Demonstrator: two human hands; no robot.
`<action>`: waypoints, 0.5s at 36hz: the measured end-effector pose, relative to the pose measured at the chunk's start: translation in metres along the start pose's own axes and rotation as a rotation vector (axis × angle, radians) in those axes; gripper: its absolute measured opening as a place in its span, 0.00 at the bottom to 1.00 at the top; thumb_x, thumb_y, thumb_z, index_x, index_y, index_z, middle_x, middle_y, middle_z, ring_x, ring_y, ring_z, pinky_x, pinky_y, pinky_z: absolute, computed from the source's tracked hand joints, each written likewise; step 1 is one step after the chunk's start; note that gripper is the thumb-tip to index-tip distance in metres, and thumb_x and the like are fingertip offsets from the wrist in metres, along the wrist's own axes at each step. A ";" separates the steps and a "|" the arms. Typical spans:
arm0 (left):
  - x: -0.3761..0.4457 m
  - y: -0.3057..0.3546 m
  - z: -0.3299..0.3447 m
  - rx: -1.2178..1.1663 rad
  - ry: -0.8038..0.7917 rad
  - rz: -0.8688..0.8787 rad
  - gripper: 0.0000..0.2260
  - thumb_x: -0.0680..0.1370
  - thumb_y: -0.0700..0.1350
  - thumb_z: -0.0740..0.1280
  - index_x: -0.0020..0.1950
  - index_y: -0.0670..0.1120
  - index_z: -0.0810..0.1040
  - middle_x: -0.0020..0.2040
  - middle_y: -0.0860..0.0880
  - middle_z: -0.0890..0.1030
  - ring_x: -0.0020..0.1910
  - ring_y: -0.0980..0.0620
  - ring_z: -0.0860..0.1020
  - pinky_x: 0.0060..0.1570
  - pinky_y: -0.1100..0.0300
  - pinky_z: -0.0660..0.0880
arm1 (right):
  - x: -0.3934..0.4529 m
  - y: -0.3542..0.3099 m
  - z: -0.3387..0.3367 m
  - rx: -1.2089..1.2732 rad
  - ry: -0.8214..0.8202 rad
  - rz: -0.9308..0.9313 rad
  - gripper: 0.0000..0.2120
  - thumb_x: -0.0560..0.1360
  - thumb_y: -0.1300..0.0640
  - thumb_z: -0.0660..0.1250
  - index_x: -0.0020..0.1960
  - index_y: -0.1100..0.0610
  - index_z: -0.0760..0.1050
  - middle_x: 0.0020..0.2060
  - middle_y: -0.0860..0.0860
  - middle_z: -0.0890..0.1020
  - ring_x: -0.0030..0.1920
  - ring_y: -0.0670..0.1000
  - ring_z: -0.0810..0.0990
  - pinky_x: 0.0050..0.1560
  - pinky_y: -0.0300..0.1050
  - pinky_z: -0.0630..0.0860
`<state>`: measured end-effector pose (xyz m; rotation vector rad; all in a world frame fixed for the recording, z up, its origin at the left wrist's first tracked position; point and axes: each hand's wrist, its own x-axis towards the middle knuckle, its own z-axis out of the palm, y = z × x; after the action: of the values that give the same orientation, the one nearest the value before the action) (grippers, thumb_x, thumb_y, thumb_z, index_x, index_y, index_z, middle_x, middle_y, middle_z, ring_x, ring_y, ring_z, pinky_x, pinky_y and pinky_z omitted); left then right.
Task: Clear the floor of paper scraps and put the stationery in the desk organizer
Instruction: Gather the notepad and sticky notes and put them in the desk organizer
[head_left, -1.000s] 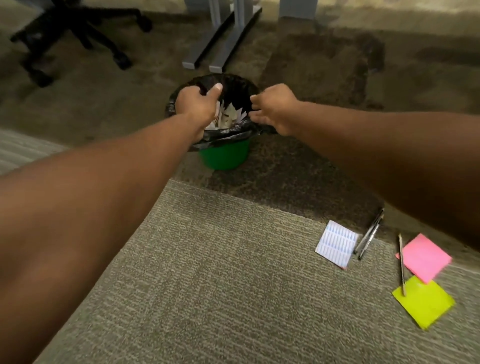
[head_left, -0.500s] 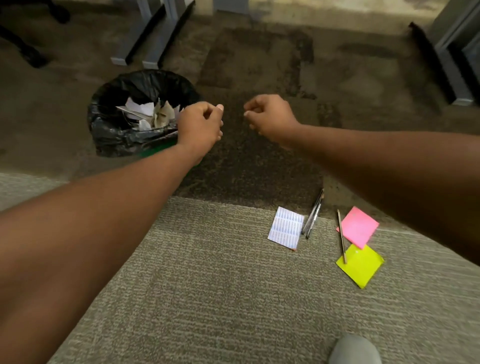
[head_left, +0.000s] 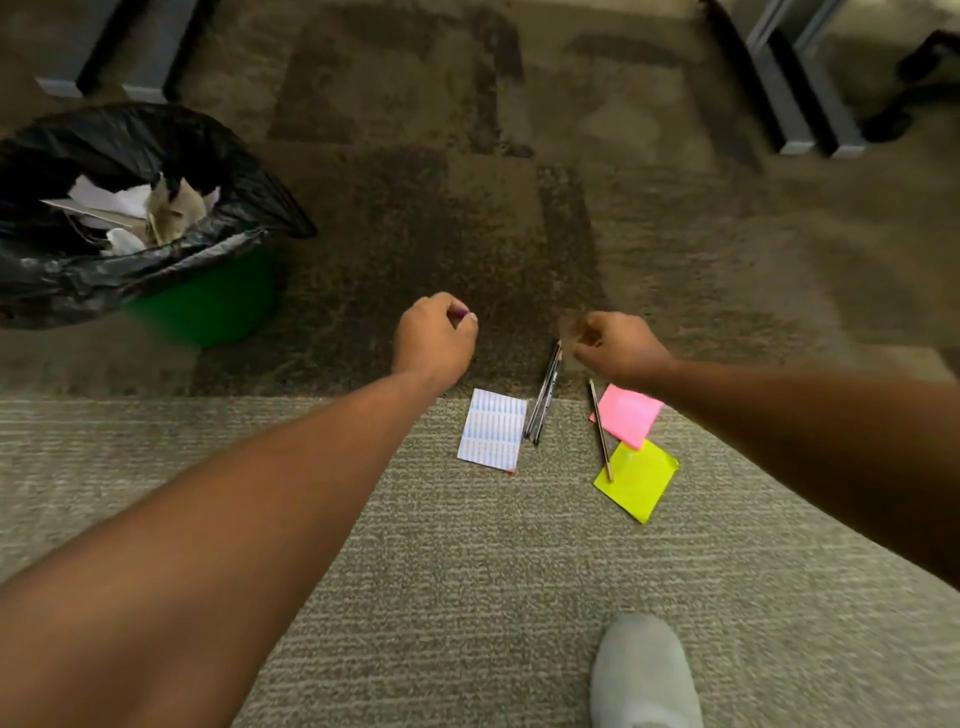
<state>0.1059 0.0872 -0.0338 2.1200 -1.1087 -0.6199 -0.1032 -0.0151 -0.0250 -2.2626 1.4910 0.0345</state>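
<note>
No brand or readable writing shows anywhere; the small lined notepad (head_left: 492, 431) carries only faint blue ruled rows, too fine to read. It lies flat on the grey carpet (head_left: 467, 597), just right of the left forearm. Touching its right edge lie two dark pens (head_left: 544, 397) side by side, their tips reaching onto the darker brown floor. Further right a thin pencil (head_left: 600, 429) lies across the left edge of a pink sticky pad (head_left: 629, 415) and onto a yellow sticky pad (head_left: 637, 478); the two pads meet at a corner.

At the far left stands a green bin (head_left: 208, 306) lined with a black bag (head_left: 104, 260). Inside it are crumpled paper scraps (head_left: 140, 208), white and brownish.

The left hand (head_left: 435, 338) hovers above the floor, loosely curled and holding nothing visible. The right hand (head_left: 618, 345) is likewise curled, fingers pinched together with nothing between them, just beside the pens' upper tips.

A grey-socked foot (head_left: 644, 670) stands at the bottom edge.
</note>
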 end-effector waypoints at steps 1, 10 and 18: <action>-0.002 0.000 0.004 0.010 -0.020 -0.004 0.07 0.78 0.49 0.67 0.50 0.48 0.81 0.49 0.47 0.82 0.48 0.48 0.80 0.48 0.56 0.76 | -0.001 0.007 0.001 -0.009 -0.005 0.013 0.11 0.73 0.55 0.67 0.52 0.59 0.81 0.48 0.58 0.85 0.52 0.59 0.83 0.47 0.46 0.75; -0.030 -0.011 0.034 0.282 -0.325 -0.056 0.17 0.75 0.52 0.70 0.61 0.47 0.77 0.61 0.44 0.74 0.58 0.42 0.77 0.56 0.53 0.73 | -0.011 0.058 0.016 -0.221 -0.162 0.173 0.27 0.71 0.51 0.73 0.66 0.58 0.72 0.59 0.61 0.79 0.59 0.61 0.78 0.54 0.49 0.77; -0.055 -0.020 0.055 0.524 -0.378 -0.042 0.33 0.72 0.60 0.73 0.71 0.47 0.67 0.65 0.42 0.68 0.63 0.41 0.71 0.59 0.47 0.73 | -0.021 0.084 0.035 -0.297 -0.213 0.234 0.42 0.67 0.46 0.76 0.75 0.55 0.61 0.68 0.61 0.71 0.64 0.62 0.75 0.61 0.50 0.73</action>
<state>0.0506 0.1240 -0.0795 2.5364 -1.5729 -0.8458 -0.1786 -0.0123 -0.0796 -2.2034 1.7149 0.5832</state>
